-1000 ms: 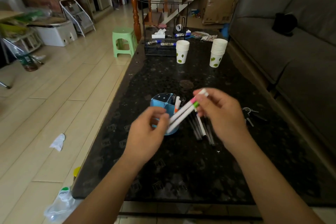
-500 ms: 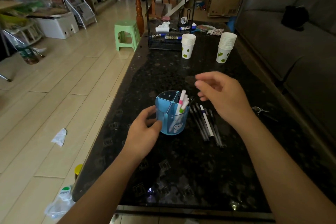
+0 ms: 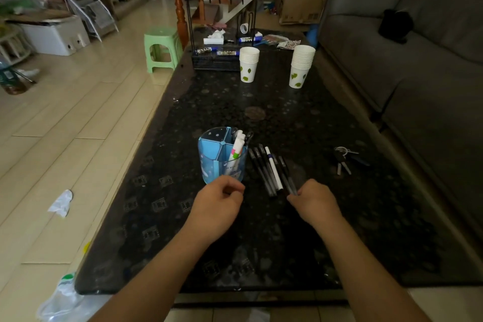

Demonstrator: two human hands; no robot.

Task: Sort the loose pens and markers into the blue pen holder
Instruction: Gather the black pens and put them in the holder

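Note:
The blue pen holder [image 3: 214,159] stands on the black table [image 3: 261,243], with white markers [image 3: 237,148] with pink and green bands leaning in its right compartment. Several loose dark pens [image 3: 262,170] and one white pen [image 3: 273,167] lie side by side just right of the holder. My left hand [image 3: 218,205] is curled just in front of the holder's base and holds nothing. My right hand [image 3: 315,202] pinches the near end of the rightmost dark pens [image 3: 285,174], which still lie on the table.
A bunch of keys [image 3: 342,158] lies to the right of the pens. Two stacks of paper cups [image 3: 248,64] [image 3: 301,65] and a black wire rack [image 3: 217,59] with blue markers stand at the far end. A grey sofa [image 3: 418,65] runs along the right.
The markers went from both hands into the holder. My left hand let go of the holder and drew back. My right hand dropped from above the pens to their near ends.

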